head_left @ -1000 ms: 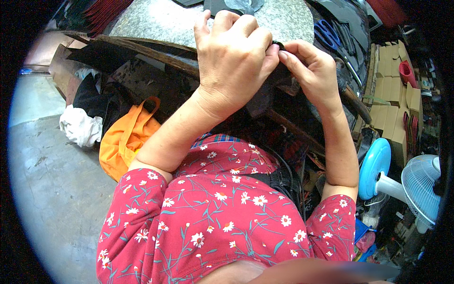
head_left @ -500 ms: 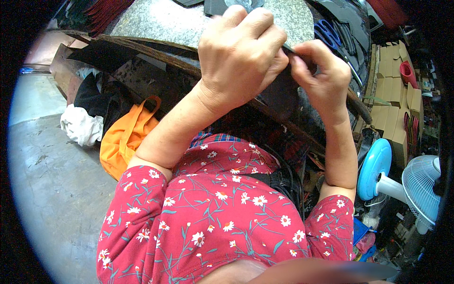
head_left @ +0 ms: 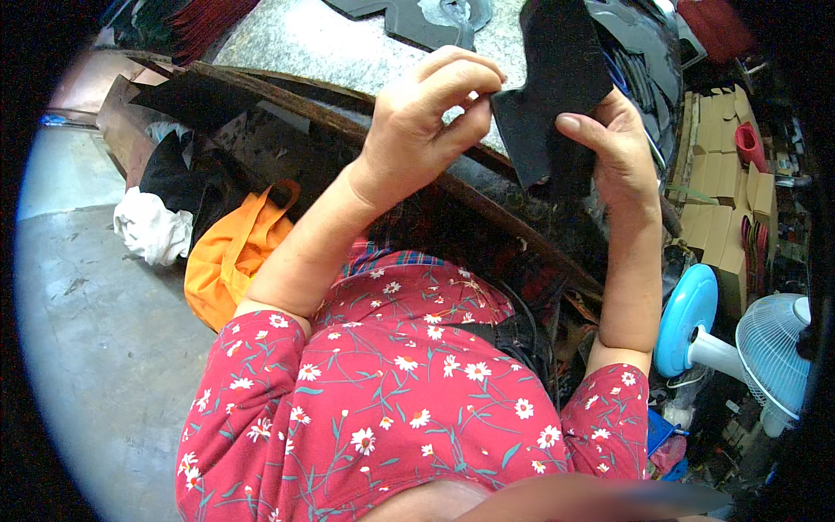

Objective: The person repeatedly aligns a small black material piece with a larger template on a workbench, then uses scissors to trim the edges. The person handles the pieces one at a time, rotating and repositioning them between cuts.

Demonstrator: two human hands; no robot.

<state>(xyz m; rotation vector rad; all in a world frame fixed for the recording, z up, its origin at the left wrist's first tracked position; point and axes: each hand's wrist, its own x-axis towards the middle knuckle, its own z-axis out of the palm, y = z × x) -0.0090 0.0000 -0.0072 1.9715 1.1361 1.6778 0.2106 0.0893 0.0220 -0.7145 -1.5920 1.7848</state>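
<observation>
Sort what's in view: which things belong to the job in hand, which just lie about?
In the job:
black cut-out sheet, held in the right hand, left hand at its edge
probably the speckled tabletop and flat dark piece on it

Seemingly lying about:
orange bag
crumpled white cloth
blue-and-white fan
cardboard boxes

A flat, dull black piece (head_left: 561, 74) with curved edges and angular corners is held raised toward one o'clock in the view, one broad face turned to the camera. Its wide arm is extended toward twelve o'clock and cut off there by the view's edge; a pointed corner is aimed toward nine, its lower end toward six.
</observation>
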